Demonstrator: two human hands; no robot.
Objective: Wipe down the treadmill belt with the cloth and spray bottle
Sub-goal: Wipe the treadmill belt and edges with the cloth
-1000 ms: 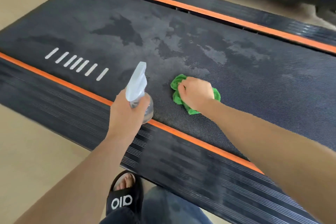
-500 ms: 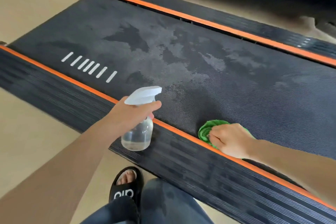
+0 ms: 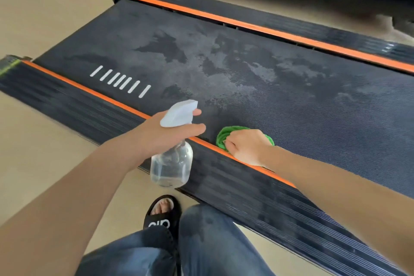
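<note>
Head view: damp-patched treadmill belt (image 3: 257,74) on tan floor (image 3: 44,6).

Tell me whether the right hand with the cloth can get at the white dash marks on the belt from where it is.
Probably yes. The right hand presses the green cloth at the belt's near edge, and the white dashes lie farther left, but the left hand and spray bottle hang between.

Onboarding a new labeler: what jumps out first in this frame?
The bright green cloth, bunched under the right hand at the near edge of the treadmill belt, right beside the orange stripe. Next, the clear spray bottle with its white head, gripped by the left hand and held over the near side rail. Behind them, dark wet patches mottle the belt's middle, with a row of white dashes to the left.
</note>
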